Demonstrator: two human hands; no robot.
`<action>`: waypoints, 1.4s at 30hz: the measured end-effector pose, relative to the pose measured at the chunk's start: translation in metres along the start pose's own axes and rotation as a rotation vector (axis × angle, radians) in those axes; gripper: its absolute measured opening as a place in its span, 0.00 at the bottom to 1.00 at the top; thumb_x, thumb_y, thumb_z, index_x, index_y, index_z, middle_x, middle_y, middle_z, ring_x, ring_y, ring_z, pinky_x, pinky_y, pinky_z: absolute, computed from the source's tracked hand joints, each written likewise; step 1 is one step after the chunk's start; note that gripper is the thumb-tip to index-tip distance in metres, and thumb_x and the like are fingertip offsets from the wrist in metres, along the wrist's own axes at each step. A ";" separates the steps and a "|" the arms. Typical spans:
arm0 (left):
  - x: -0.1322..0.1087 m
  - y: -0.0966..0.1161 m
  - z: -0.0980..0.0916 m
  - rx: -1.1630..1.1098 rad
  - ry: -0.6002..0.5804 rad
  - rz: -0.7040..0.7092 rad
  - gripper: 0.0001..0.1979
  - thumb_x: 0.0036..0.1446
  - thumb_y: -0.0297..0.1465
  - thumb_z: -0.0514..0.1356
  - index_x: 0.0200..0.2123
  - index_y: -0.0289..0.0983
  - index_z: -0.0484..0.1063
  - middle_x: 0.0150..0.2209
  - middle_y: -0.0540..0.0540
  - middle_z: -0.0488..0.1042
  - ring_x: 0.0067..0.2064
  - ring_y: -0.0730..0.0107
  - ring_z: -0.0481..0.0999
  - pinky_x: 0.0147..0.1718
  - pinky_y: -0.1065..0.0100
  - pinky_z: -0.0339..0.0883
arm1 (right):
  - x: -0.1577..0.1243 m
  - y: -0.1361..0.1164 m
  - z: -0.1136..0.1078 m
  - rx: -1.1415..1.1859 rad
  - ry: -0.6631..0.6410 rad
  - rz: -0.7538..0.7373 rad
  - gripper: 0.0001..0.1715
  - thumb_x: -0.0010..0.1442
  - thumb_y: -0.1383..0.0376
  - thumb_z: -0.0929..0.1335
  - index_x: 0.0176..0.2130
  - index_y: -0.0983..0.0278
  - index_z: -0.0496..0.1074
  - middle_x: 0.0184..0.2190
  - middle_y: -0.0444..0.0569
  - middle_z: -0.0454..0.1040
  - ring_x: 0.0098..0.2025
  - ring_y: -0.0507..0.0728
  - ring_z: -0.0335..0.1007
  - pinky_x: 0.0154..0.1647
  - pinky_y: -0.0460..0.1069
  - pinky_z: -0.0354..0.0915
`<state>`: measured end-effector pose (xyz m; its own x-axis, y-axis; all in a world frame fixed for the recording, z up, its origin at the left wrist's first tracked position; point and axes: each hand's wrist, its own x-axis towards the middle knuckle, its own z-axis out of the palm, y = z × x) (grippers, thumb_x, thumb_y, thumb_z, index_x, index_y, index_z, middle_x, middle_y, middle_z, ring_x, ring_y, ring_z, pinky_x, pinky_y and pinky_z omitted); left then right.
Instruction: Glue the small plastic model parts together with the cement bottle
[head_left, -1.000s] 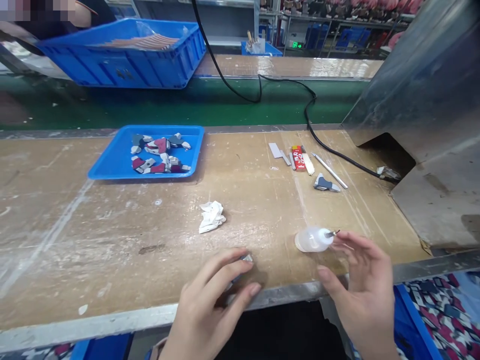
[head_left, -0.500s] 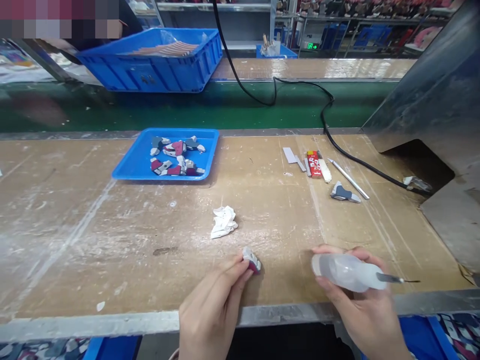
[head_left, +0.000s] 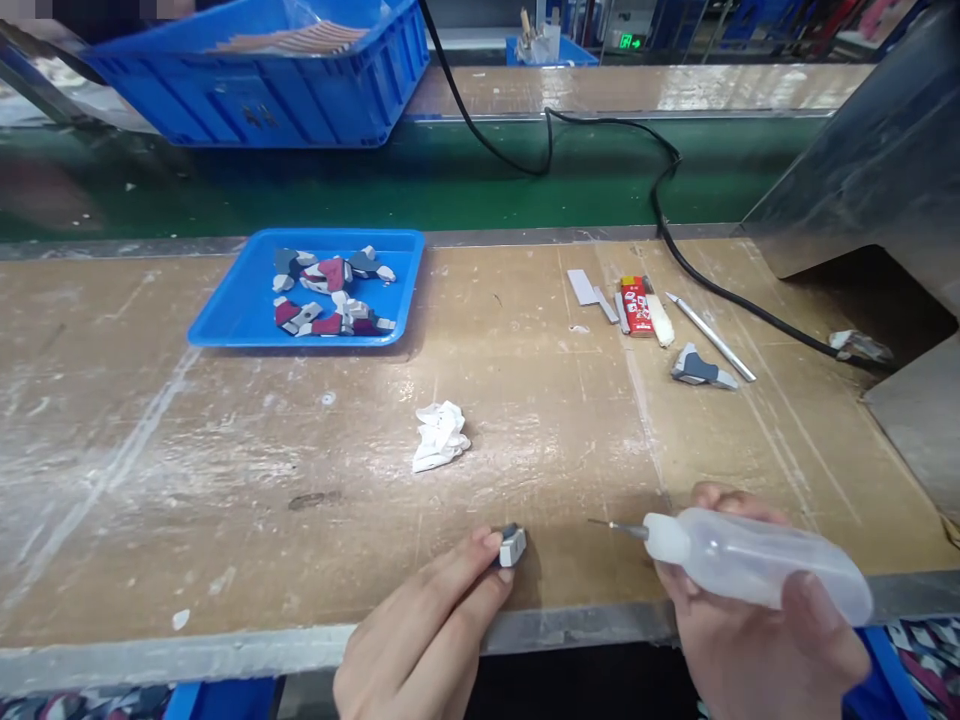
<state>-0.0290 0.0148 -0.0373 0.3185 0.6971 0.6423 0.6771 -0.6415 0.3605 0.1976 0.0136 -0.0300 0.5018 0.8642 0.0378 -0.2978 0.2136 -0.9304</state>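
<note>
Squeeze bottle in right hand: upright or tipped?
Tipped, almost level: the squeeze bottle lies across the right hand, with its metal needle tip pointing left.

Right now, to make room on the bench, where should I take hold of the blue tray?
Best to grip the front rim of the blue plastic tray, coming from your side of the bench. That long edge faces you, and the tray is shallow with a sloped wall, so the rim should be easy to hook. The red, gray and white parts lie loose inside, so keep it level.
</note>
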 end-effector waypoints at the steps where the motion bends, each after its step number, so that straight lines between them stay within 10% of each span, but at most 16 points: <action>1: 0.000 -0.002 0.001 -0.010 0.005 0.018 0.13 0.64 0.18 0.58 0.43 0.34 0.81 0.52 0.45 0.79 0.49 0.66 0.82 0.52 0.72 0.77 | 0.000 0.000 0.006 -0.020 0.004 -0.086 0.17 0.54 0.51 0.74 0.35 0.61 0.76 0.29 0.46 0.72 0.29 0.55 0.71 0.18 0.45 0.65; 7: -0.002 -0.004 0.001 -0.045 -0.006 0.028 0.13 0.65 0.17 0.57 0.44 0.32 0.80 0.54 0.44 0.78 0.53 0.68 0.80 0.57 0.72 0.73 | -0.011 0.007 0.017 -0.296 -0.186 -0.467 0.11 0.60 0.59 0.72 0.40 0.63 0.73 0.29 0.49 0.74 0.33 0.58 0.72 0.24 0.50 0.68; 17: 0.001 -0.001 0.008 -0.081 0.075 -0.001 0.10 0.63 0.18 0.60 0.42 0.32 0.81 0.53 0.45 0.79 0.52 0.68 0.80 0.54 0.73 0.76 | -0.015 0.017 0.023 -0.419 -0.272 -0.627 0.13 0.58 0.63 0.74 0.41 0.66 0.72 0.31 0.45 0.75 0.32 0.56 0.76 0.27 0.50 0.72; 36: -0.004 0.001 0.010 -0.151 0.074 -0.017 0.12 0.61 0.14 0.61 0.44 0.29 0.80 0.51 0.40 0.79 0.52 0.62 0.81 0.53 0.67 0.78 | -0.016 0.025 0.028 -0.309 -0.144 -0.612 0.09 0.56 0.64 0.74 0.37 0.64 0.74 0.27 0.45 0.73 0.30 0.57 0.72 0.25 0.51 0.69; 42: -0.001 0.006 0.002 -0.180 0.017 -0.028 0.12 0.63 0.14 0.61 0.41 0.33 0.80 0.46 0.44 0.82 0.51 0.64 0.81 0.52 0.66 0.79 | -0.020 0.027 0.023 -0.085 0.078 -0.493 0.11 0.57 0.60 0.73 0.40 0.63 0.75 0.30 0.46 0.73 0.32 0.58 0.69 0.27 0.53 0.62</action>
<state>-0.0238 0.0109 -0.0368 0.2890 0.7112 0.6408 0.5551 -0.6698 0.4931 0.1609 0.0121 -0.0472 0.6265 0.6324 0.4555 0.0555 0.5467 -0.8355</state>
